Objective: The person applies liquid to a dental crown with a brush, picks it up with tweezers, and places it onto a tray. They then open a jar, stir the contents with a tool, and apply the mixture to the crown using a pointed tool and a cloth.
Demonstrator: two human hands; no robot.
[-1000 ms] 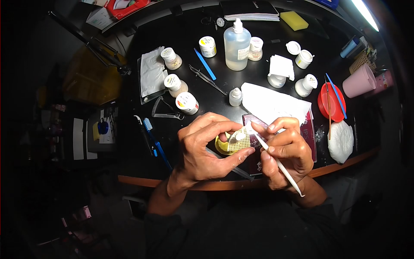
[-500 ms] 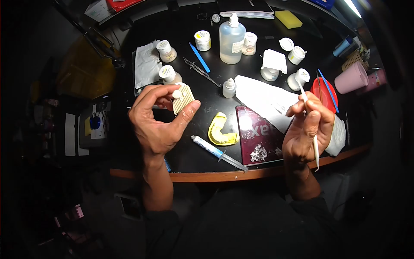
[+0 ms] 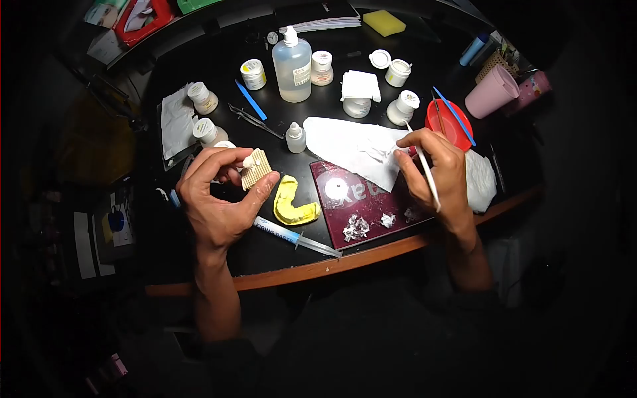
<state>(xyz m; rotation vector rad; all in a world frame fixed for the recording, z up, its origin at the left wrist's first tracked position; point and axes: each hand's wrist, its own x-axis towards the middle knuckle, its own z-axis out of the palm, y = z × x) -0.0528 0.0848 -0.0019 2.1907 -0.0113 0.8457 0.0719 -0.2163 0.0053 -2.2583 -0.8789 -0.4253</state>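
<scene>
My left hand (image 3: 222, 196) pinches a small beige honeycomb firing tray (image 3: 259, 174) between thumb and fingers, held up over the table. White tooth-shaped pieces (image 3: 249, 162) sit at its upper left edge. My right hand (image 3: 438, 172) is closed around a slim white hooked-end tool (image 3: 428, 174), which slants down toward me. Its thumb and index fingertips are right at the crumpled part of a white tissue (image 3: 345, 136). That tissue overlaps a maroon glossy pad (image 3: 332, 199) with crumpled white bits on it. A yellow dental arch model (image 3: 295, 209) lies between my hands.
A firing paste syringe (image 3: 292, 235) lies near the wooden table edge (image 3: 325, 270). Behind stand a large clear bottle (image 3: 292, 69), a small dropper bottle (image 3: 295, 138) and several white-lidded jars (image 3: 252, 74). Tweezers (image 3: 255, 121) lie left; a red bowl (image 3: 458, 123) and pink cup (image 3: 492, 93) stand right.
The view has turned, so the table's things sit further left. My right hand has lowered to the tissue, which now shows a crumpled part. My left hand still holds the tray.
</scene>
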